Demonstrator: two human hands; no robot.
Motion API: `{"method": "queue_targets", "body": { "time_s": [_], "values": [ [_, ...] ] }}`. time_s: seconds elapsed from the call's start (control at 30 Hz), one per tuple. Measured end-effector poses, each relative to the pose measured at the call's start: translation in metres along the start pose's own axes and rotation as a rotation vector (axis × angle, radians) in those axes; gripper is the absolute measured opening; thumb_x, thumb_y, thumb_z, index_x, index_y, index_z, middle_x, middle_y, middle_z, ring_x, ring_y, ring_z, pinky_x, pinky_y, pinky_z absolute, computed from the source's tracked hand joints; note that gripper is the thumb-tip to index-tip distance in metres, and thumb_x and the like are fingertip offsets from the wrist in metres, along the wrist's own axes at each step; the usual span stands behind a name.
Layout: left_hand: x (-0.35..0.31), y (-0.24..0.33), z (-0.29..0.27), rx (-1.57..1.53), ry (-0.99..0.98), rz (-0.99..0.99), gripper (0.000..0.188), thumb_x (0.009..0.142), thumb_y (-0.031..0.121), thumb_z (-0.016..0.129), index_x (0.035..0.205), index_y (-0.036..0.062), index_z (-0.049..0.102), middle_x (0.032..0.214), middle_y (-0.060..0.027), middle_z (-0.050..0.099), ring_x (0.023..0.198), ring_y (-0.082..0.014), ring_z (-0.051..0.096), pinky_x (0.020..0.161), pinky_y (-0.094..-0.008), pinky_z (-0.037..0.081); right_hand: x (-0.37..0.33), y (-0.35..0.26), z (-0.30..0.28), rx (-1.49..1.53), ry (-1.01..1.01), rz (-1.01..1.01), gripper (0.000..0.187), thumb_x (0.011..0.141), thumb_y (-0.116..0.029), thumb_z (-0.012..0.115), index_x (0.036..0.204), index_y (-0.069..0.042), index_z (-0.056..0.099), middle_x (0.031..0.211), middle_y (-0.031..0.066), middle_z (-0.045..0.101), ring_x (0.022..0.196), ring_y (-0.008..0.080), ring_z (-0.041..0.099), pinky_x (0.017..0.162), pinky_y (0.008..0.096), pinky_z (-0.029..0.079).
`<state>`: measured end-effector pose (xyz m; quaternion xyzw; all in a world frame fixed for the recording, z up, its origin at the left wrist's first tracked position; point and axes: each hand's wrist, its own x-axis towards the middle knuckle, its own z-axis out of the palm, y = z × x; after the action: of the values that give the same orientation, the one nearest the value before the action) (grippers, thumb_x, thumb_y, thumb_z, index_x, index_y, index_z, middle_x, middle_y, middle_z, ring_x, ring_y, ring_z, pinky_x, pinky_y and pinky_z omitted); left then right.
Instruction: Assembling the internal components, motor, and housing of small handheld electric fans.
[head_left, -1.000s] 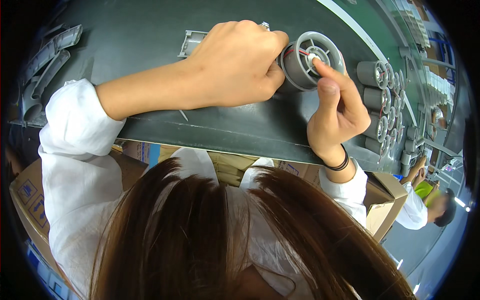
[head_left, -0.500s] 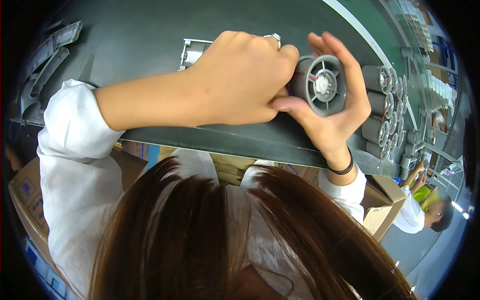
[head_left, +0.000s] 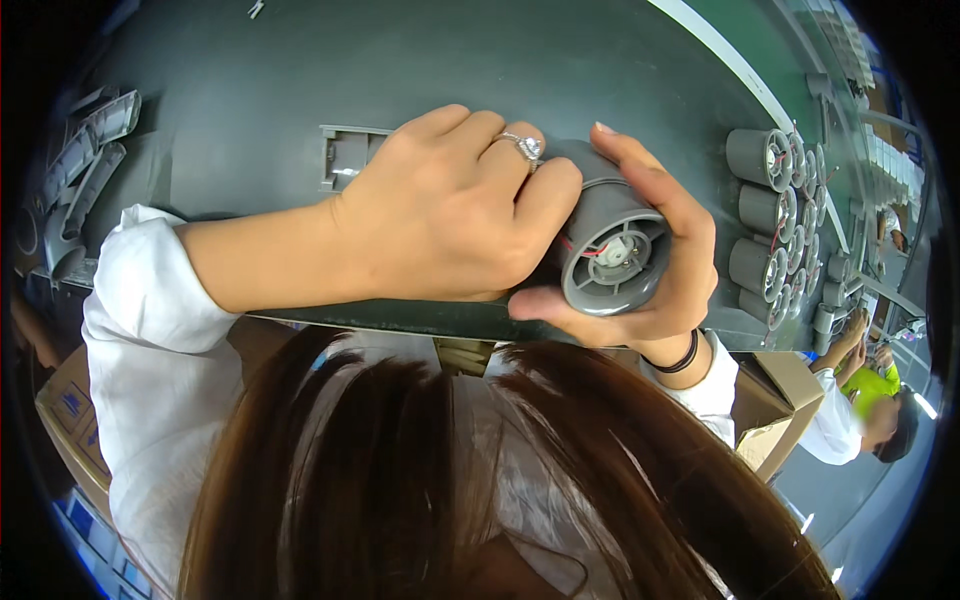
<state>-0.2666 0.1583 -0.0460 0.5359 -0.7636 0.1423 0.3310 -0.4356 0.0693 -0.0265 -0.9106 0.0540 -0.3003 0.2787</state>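
A grey cylindrical motor housing (head_left: 612,262) stands tilted over the bench, its open, spoked end turned toward me. Inside sit a pale round hub and red wires. My right hand (head_left: 680,245) is wrapped round its right side, the thumb under the near rim. My left hand (head_left: 455,205), with a ring on one finger, is curled closed against the housing's left side, where a red wire runs toward it. Its fingertips are hidden, so what they pinch does not show. Partly behind my left wrist lies a grey rectangular plastic part (head_left: 347,158) on the dark green bench (head_left: 260,120).
Several similar grey housings (head_left: 765,210) with red wires stand in rows at the right. Long curved grey shells (head_left: 95,185) lie at the far left. Cardboard boxes (head_left: 775,395) stand below the bench edge. A co-worker (head_left: 860,410) sits at the far right.
Both hands and the housing have come nearer to me, and the housing has tipped, showing more of its outer wall. The left hand's ring has turned into fuller view.
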Motion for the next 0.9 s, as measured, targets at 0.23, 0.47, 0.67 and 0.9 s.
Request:
{"method": "queue_targets", "body": {
  "time_s": [0.23, 0.47, 0.67, 0.9],
  "values": [
    [0.006, -0.006, 0.001, 0.116, 0.091, 0.076, 0.016, 0.057, 0.015, 0.057, 0.062, 0.0058, 0.046, 0.067, -0.0107, 0.055, 0.048, -0.0158, 0.046, 0.044, -0.0258, 0.036, -0.002, 0.011, 0.009, 0.135, 0.166, -0.056, 0.110, 0.052, -0.045, 0.086, 0.126, 0.003, 0.019, 0.123, 0.0408, 0.041, 0.111, 0.0427, 0.054, 0.092, 0.0493, 0.048],
    [0.005, -0.004, 0.004, 0.080, 0.080, 0.038, 0.016, 0.056, 0.014, 0.058, 0.062, 0.0050, 0.046, 0.062, -0.0100, 0.052, 0.047, -0.0159, 0.045, 0.043, -0.0253, 0.036, -0.004, 0.006, 0.009, 0.162, 0.151, 0.026, 0.095, 0.050, -0.041, 0.089, 0.114, -0.002, 0.030, 0.124, 0.0385, 0.041, 0.111, 0.0425, 0.055, 0.093, 0.0495, 0.048],
    [0.005, -0.003, -0.001, -0.027, -0.012, 0.021, 0.025, 0.056, 0.014, 0.063, 0.069, 0.0011, 0.046, 0.067, -0.0111, 0.046, 0.049, -0.0213, 0.045, 0.043, -0.0304, 0.035, 0.001, 0.009, 0.011, 0.184, 0.177, -0.083, 0.080, 0.057, -0.024, 0.090, 0.107, 0.000, 0.033, 0.117, 0.0380, 0.047, 0.104, 0.0414, 0.058, 0.083, 0.0428, 0.053],
    [0.003, -0.004, 0.000, 0.001, -0.056, 0.017, 0.028, 0.061, 0.019, 0.064, 0.071, 0.0010, 0.045, 0.067, -0.0116, 0.045, 0.050, -0.0229, 0.047, 0.044, -0.0316, 0.037, 0.004, 0.013, 0.007, 0.258, 0.090, -0.064, 0.085, 0.054, -0.022, 0.091, 0.113, -0.005, 0.032, 0.120, 0.0379, 0.046, 0.112, 0.0427, 0.053, 0.093, 0.0496, 0.047]
  ]
}}
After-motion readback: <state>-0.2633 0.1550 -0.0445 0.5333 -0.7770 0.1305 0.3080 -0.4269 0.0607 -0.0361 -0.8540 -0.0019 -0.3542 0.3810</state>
